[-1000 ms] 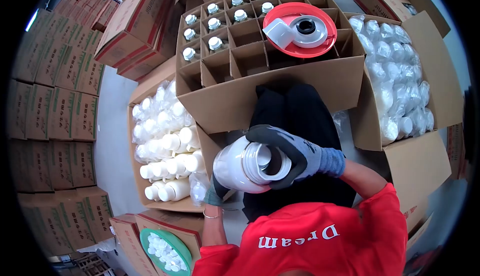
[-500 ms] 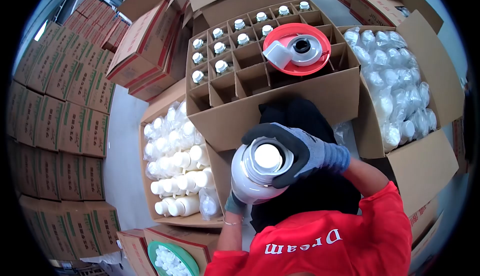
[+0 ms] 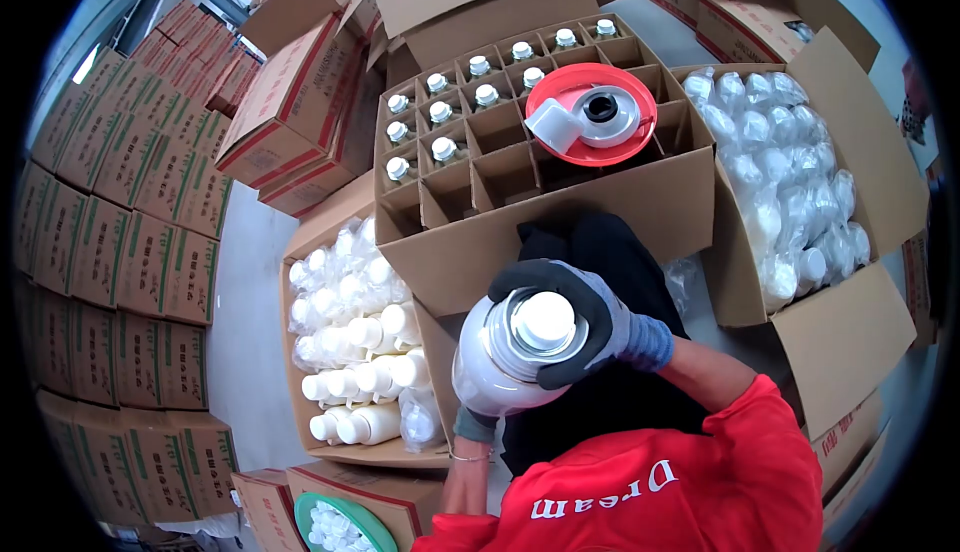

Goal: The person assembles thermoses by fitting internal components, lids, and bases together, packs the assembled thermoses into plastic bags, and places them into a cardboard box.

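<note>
A large glossy white container (image 3: 485, 367) is tilted over my lap, its wide neck facing up toward me. A round white cap (image 3: 544, 319) shows in its mouth, inside the neck. My right hand (image 3: 585, 317), in a grey-blue glove with dark fingers, is wrapped round the neck from the right. Gloved too, my left hand (image 3: 475, 424) holds the container low on its left side, its fingers mostly hidden behind it.
Ahead, a divided carton (image 3: 560, 217) holds white-capped bottles and a red lid (image 3: 640, 137) with a white spout part. Open boxes of white bottles (image 3: 375, 377) and plastic-wrapped bottles (image 3: 790, 182) flank me. A green basin (image 3: 365, 520) of caps is lower left; stacked cartons (image 3: 150, 252) stand left.
The container has turned more upright, so the cap in its mouth now faces me, where a dark gap showed beside it earlier. Both hands stay on it. The view has shifted slightly.
</note>
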`<state>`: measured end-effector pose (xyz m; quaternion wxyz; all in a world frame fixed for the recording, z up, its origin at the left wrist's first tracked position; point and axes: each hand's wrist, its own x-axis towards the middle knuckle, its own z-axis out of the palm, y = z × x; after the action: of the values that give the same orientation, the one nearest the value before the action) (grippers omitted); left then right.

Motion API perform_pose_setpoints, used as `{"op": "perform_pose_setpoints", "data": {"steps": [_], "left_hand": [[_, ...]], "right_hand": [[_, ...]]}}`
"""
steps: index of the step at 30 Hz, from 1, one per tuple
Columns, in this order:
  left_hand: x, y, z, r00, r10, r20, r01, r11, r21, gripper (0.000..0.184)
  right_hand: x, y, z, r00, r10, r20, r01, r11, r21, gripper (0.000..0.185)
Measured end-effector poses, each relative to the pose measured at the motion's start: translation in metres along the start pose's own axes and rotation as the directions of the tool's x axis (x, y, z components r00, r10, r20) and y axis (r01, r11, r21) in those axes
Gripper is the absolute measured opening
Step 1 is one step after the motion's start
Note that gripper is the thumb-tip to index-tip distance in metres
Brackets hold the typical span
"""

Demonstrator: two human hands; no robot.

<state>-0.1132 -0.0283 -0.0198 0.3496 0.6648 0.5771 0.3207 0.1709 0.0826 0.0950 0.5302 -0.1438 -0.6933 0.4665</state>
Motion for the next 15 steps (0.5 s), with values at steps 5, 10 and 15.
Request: {"op": "perform_pose_setpoints", "data": {"steps": [5, 10, 15], "left_hand": [[0.064, 0.057, -0.086, 0.984, 0.092, 0.155, -0.088, 0.996, -0.033, 0.034], [0.147, 0.135, -0.039, 0.861, 0.197, 0.469, -0.383, 0.858, 0.342, 0.034], [0.146, 0.147, 0.066, 0.708, 0.088, 0.701, -0.474, 0.795, 0.379, 0.032]], "right_hand": [[-0.054, -0.001, -0.01, 0.996, -0.016, -0.083, 0.001, 0.984, -0.176, 0.09], [-0.126, -0.017, -0.026, 0.822, 0.563, 0.091, -0.375, 0.654, -0.657, 0.061], [-0.038, -0.001, -0.14, 0.932, 0.363, -0.018, -0.174, 0.402, -0.899, 0.031]]}}
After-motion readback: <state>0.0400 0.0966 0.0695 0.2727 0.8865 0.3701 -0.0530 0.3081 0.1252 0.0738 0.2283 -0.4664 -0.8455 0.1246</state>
